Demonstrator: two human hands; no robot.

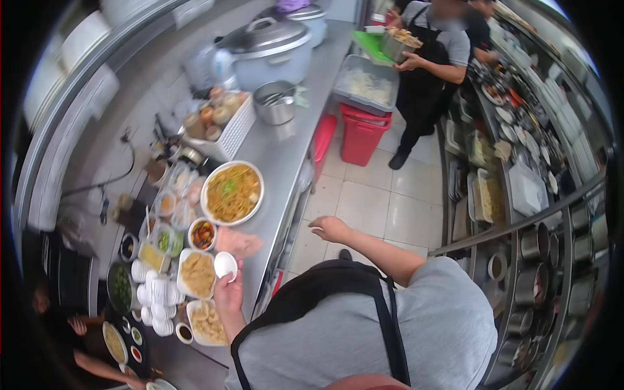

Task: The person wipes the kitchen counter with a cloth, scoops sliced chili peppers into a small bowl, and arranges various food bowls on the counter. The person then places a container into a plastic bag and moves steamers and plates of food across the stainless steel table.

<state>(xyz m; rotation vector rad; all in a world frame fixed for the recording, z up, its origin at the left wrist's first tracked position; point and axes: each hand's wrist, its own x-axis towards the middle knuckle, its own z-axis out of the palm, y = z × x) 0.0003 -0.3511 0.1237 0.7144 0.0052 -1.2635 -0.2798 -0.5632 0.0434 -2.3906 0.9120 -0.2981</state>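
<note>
Your left hand pinches the cup; a slack grip could drop it onto the fried food. Your right hand, loosely spread, hangs apart.

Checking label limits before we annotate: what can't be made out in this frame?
All head view:
- Small white bowl in the left hand: too small and washed out to tell if anything is inside.
- Large pot: contents hidden by its lid.
- Jars in the white basket: contents blurred.
- Co-worker at lower left: partly lost in the dark lens edge.
- Items on the right-hand shelf: blurred, too small to identify.
</note>
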